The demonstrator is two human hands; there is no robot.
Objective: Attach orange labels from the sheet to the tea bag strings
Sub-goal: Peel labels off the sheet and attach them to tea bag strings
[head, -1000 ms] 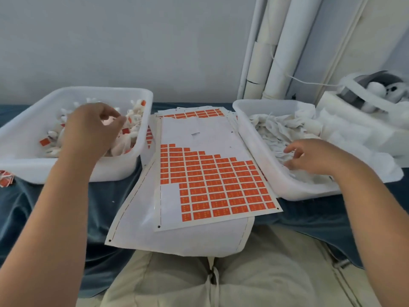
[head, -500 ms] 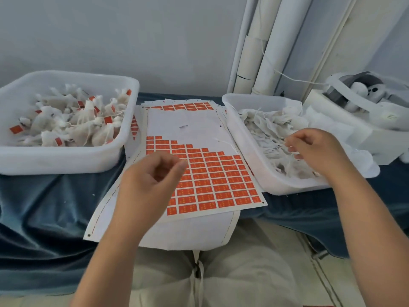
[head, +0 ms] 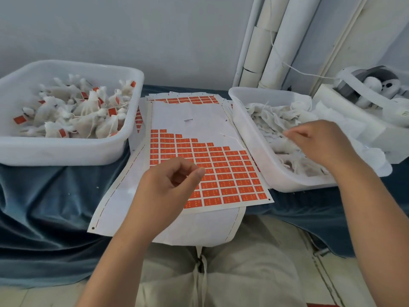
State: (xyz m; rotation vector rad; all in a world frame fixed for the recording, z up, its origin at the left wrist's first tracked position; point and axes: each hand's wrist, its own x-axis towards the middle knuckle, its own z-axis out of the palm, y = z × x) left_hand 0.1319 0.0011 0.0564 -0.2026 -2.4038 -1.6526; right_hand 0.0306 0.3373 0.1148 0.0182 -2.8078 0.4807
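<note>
A sheet of orange labels (head: 221, 165) lies on the blue cloth between two white tubs, its upper rows peeled off. My left hand (head: 168, 187) hovers over the sheet's near left part, fingers loosely curled, thumb near the index finger, nothing visible in it. My right hand (head: 318, 145) is inside the right tub (head: 254, 147), its fingertips pinching into the pile of unlabelled white tea bags (head: 272, 116). A thin string (head: 232, 138) trails over that tub's rim onto the sheet. The left tub (head: 66, 151) holds tea bags with orange labels (head: 88, 114).
More label sheets (head: 188, 99) lie under the top one, and white backing paper (head: 199, 229) hangs over the table edge toward my lap. White rolls (head: 265, 41) lean in the back corner. A white box with a plush toy (head: 376, 85) stands at the far right.
My left hand came from the left tub to above the label sheet. My right hand shifted a little inside the right tub. The camera has turned slightly left.
</note>
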